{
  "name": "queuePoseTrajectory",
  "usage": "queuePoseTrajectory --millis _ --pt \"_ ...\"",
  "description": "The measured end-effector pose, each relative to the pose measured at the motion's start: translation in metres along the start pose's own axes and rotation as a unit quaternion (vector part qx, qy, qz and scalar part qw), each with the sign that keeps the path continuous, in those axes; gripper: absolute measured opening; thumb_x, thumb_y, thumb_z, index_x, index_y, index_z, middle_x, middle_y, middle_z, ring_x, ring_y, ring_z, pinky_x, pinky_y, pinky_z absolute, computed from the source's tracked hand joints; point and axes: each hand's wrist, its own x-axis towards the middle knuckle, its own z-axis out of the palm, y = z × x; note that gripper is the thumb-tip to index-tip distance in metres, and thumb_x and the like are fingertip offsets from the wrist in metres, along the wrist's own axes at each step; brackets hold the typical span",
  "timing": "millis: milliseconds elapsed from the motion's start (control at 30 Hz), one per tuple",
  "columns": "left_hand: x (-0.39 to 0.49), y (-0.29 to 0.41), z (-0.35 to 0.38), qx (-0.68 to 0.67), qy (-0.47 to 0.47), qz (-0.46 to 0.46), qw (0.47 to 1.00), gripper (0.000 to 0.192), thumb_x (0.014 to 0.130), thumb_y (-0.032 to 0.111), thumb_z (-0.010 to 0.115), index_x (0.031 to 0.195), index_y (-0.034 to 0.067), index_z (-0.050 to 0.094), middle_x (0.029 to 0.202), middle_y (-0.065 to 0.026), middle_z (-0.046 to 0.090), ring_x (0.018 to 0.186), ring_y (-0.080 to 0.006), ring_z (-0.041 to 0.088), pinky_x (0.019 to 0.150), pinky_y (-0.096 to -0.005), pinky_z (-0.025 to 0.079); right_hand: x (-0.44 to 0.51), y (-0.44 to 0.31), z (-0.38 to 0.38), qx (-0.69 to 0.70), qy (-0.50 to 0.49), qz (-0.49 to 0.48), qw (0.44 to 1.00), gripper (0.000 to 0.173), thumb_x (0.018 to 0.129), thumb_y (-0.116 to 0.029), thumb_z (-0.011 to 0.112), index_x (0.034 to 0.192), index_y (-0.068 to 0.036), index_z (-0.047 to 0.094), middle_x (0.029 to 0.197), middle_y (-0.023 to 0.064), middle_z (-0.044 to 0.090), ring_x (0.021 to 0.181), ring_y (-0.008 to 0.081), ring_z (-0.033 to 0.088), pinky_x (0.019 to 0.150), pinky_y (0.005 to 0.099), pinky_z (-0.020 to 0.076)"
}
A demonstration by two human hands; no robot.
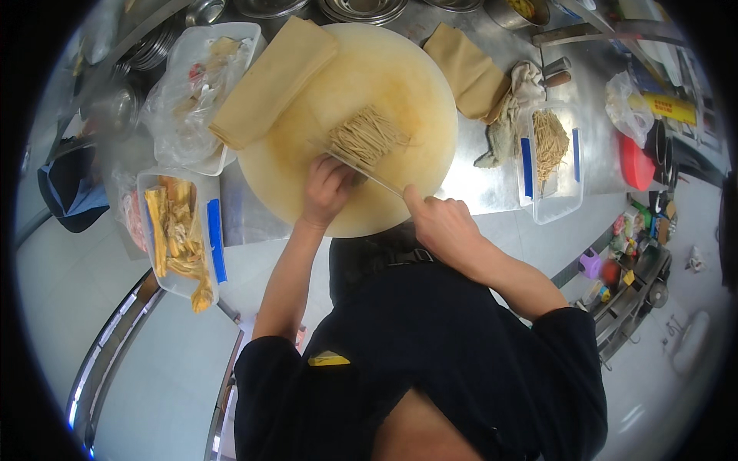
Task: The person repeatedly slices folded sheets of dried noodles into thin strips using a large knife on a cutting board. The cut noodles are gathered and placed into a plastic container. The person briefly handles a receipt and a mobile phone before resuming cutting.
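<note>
On a round, yellow-stained cutting board (403, 75) lies a pile of thin tan strips (366, 138). My right hand (441, 225) grips the handle of a wide-bladed kitchen knife (369, 174), whose blade stands on edge along the near side of the strips. Close behind the blade, my left hand (328, 187) has its fingers bent; the blade partly hides them, and whether they hold anything cannot be made out. A folded tan sheet (274, 80), perhaps tofu skin, overlaps the board's left edge. More folded sheets (467, 72) lie at its upper right.
Right of the board, a clear plastic container (556, 201) holds more strips, near a crumpled cloth (501, 135). A plastic-covered white tub (230, 34) and a container of yellow-brown pieces (216, 288) stand at left. Metal bowls (363, 10) line the back of the steel counter (248, 213).
</note>
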Motion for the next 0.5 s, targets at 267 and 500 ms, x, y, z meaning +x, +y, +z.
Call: queuePoseTrajectory --millis 267,500 --pt "0.005 0.000 -0.004 -0.006 -0.028 -0.013 0.999 0.021 0.074 -0.009 0.074 0.094 -0.001 0.073 0.102 -0.0140 0.070 0.100 -0.0370 0.067 0.086 -0.0442 0.057 0.034 -0.004 0.029 0.022 0.028 -0.017 0.999 0.022 0.087 -0.002 0.060 0.106 0.002 0.049 0.065 0.0206 0.067 0.060 0.0420 0.070 0.055 0.0503 0.0558" --pt "0.002 0.006 -0.005 0.008 -0.022 -0.016 1.000 0.022 0.076 -0.008 0.074 0.096 -0.001 0.073 0.104 -0.0132 0.070 0.101 -0.0364 0.066 0.087 -0.0440 0.057 0.052 0.006 0.045 0.010 0.043 -0.020 0.999 0.021 0.088 -0.002 0.059 0.106 0.000 0.049 0.067 0.0214 0.068 0.061 0.0433 0.070 0.056 0.0517 0.0558"
